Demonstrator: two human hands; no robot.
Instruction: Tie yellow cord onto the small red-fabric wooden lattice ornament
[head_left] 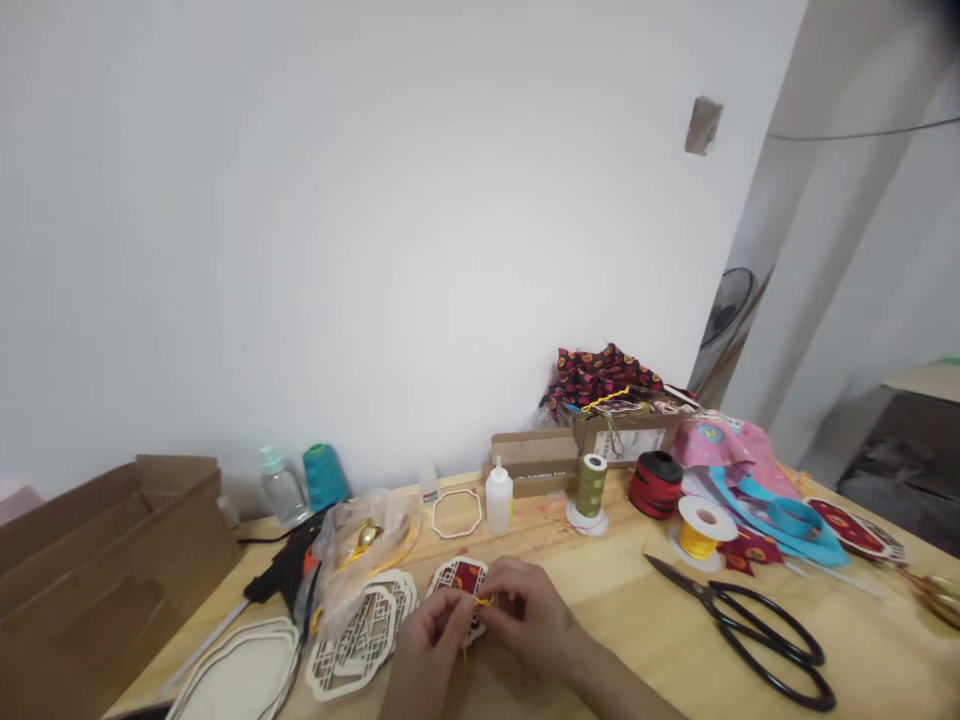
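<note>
My left hand (pixel 427 645) and my right hand (pixel 529 612) meet low in the middle of the wooden table (pixel 615 610). Between them is a small white lattice frame with red patterned fabric (pixel 461 577). Both hands pinch a thin yellow thread (pixel 480 602) at the frame's lower edge, fingers curled together. More white lattice frames (pixel 367 630) lie stacked just left of my left hand. A white octagonal ring (pixel 457 513) and a white glue bottle (pixel 498 497) stand a little beyond my hands.
Black scissors (pixel 750 625) lie to the right. Spools stand behind: green (pixel 590 487), red and black (pixel 655 484), yellow (pixel 701 530), teal (pixel 325 476). A glue gun (pixel 289 566), plastic bag (pixel 364 545) and cardboard box (pixel 97 560) sit left; fabric box (pixel 619 425) and pink cloth (pixel 731 450) right.
</note>
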